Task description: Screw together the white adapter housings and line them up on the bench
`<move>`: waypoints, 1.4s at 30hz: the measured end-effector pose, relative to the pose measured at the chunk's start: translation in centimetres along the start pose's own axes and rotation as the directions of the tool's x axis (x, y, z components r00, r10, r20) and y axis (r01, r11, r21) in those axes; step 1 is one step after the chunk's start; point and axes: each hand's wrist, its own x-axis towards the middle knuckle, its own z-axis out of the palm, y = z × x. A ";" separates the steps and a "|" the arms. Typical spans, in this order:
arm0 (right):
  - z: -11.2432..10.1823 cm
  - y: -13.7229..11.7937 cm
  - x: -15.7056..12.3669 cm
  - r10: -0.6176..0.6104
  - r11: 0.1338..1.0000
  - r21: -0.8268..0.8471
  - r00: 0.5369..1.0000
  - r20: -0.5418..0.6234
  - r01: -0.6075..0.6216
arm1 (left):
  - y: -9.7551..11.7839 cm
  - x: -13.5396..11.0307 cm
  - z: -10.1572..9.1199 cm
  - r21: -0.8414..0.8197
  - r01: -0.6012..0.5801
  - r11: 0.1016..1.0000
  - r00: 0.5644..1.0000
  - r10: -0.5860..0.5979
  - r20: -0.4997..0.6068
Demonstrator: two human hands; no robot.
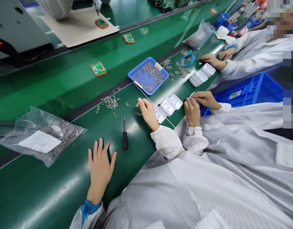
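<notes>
My left hand (100, 167), with a blue band at the wrist, lies flat on the green work surface, fingers spread and holding nothing. A screwdriver (125, 138) with a black handle rests to its right. My right hand (147, 113) is curled, thumb and forefinger close together; anything between them is too small or hidden to make out. Just beside it are white plastic casings (167, 106) in a row, partly covered by the hand. Small metal parts (110, 102) lie scattered to its left. Behind it sits a blue tray (141, 83) with many more.
A clear bag of metal parts (62, 136) lies at left. Circuit boards in orange frames (98, 68) sit on the green belt (72, 73). To the right, a co-worker's hands (194, 109) hold a white piece; another person's hands (215, 60) are farther along, near a blue crate (251, 89).
</notes>
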 end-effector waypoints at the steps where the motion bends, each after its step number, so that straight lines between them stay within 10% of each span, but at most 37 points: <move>1: 0.1 0.1 0.1 -0.058 0.998 0.013 0.998 -0.016 0.058 | 0.0 0.0 0.0 -0.003 0.000 1.000 1.000 0.000 0.003; 9: -0.1 0.8 -1.3 -0.336 0.929 -0.147 0.940 0.054 0.340 | 0.0 0.0 -0.1 -0.007 -0.004 1.000 1.000 0.004 0.005; 16: -2.0 -1.0 -2.4 0.054 0.830 -0.547 0.959 0.278 0.112 | -0.1 -0.1 -0.2 0.009 -0.014 1.000 1.000 0.013 0.020; 22: -3.1 -1.0 -3.6 0.317 0.920 -0.392 0.588 0.744 -0.001 | -0.1 -0.1 -0.1 -0.002 -0.020 1.000 1.000 0.020 0.014; 27: -1.7 -0.4 -2.9 0.047 0.928 -0.356 0.913 0.405 0.110 | -0.1 -0.1 0.0 0.004 -0.020 1.000 1.000 0.020 0.004; 42: -0.1 -1.6 -2.3 0.041 0.869 -0.463 0.908 0.416 0.173 | -0.2 -0.1 0.1 0.009 -0.036 0.999 0.999 0.036 -0.017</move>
